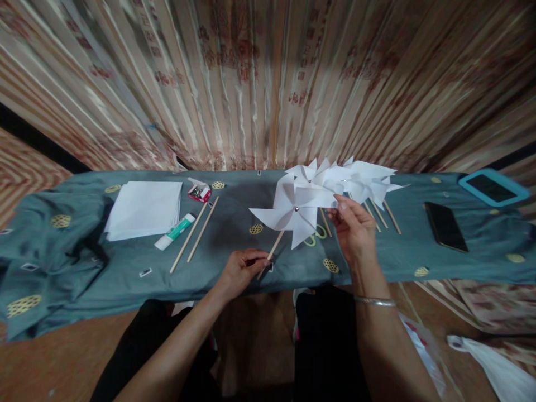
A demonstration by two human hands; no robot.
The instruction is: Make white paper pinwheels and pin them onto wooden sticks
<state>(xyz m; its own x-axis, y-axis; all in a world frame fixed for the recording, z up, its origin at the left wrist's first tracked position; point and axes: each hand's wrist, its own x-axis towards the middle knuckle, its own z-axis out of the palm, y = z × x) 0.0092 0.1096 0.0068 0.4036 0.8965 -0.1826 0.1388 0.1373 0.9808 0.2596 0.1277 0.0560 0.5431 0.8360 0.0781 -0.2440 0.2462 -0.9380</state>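
Note:
A white paper pinwheel (288, 215) on a wooden stick is held up over the cloth-covered table, a small metal pin at its centre. My left hand (243, 271) pinches the lower part of its stick between thumb and fingers. With thumb and fingertips, my right hand (354, 226) grips the tip of the pinwheel's right blade. Behind it lie several more white pinwheels (364, 173), overlapping, their sticks pointing toward me. The yellow-green handles of a pair of scissors (316, 237) show partly under the held pinwheel.
On the left of the table (234, 262) are a stack of white paper (144, 209), a glue stick (175, 230), an open red box of pins (200, 191) and two loose sticks (203, 229). A black phone (446, 226) and a blue-framed tablet (494, 187) lie right. A curtain hangs behind.

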